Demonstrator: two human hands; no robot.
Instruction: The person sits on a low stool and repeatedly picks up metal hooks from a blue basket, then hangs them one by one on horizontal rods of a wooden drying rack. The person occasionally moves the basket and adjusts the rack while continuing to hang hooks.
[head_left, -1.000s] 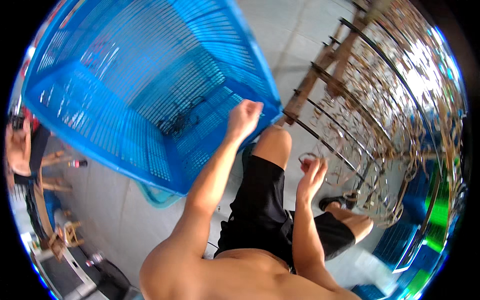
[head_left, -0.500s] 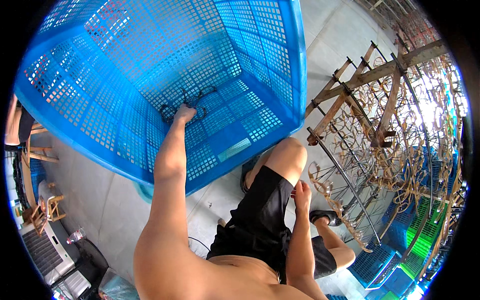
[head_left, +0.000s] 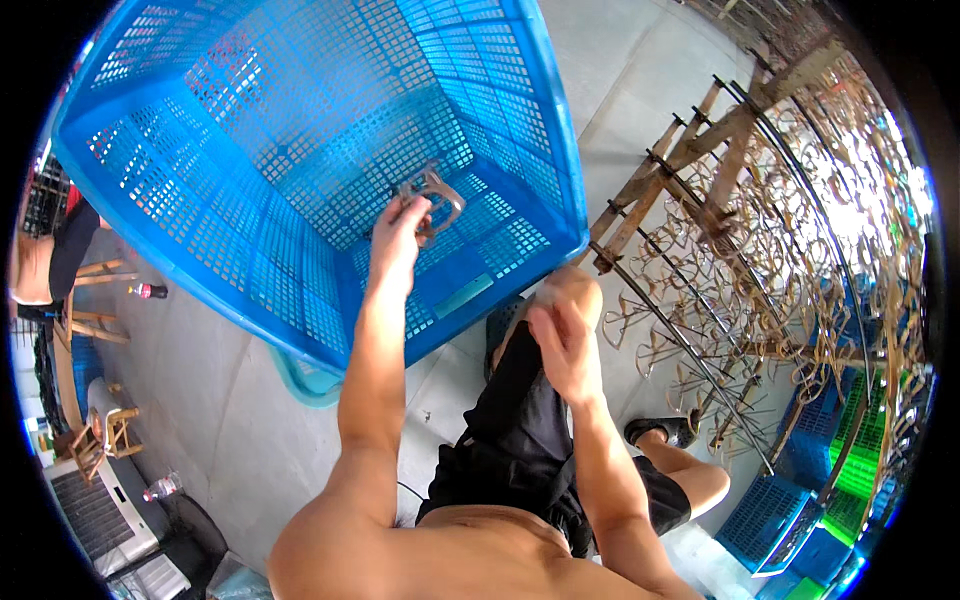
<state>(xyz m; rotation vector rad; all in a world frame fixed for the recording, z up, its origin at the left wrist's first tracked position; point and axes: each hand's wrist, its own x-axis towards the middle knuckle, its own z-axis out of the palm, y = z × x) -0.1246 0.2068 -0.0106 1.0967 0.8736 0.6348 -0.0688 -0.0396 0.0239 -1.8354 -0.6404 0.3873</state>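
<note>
My left hand [head_left: 400, 235] reaches into a large blue perforated plastic basket [head_left: 330, 355], which is tipped with its open side toward me. Its fingers are closed on brownish, see-through eyeglass frames [head_left: 445, 200], held just above the basket's lower wall. Motion blurs the frames, so I cannot tell how many there are. Outside the basket, by my raised knee, is my right hand [head_left: 566, 350]. Its fingers are drawn together and partly blurred, and whatever they may hold is hidden.
On the right stands a wooden rack [head_left: 735, 170] hung with many curved brown frames on rods. Below it are blue crates [head_left: 765, 520] and green crates [head_left: 855, 460]. A small wooden stool [head_left: 115, 435], a plastic bottle [head_left: 163, 487] and another person [head_left: 40, 268] are on the left.
My left hand has lifted the frames off the basket's lower wall and moved right. My right hand has risen from beside my thigh to my knee. The basket appears shifted in view.
</note>
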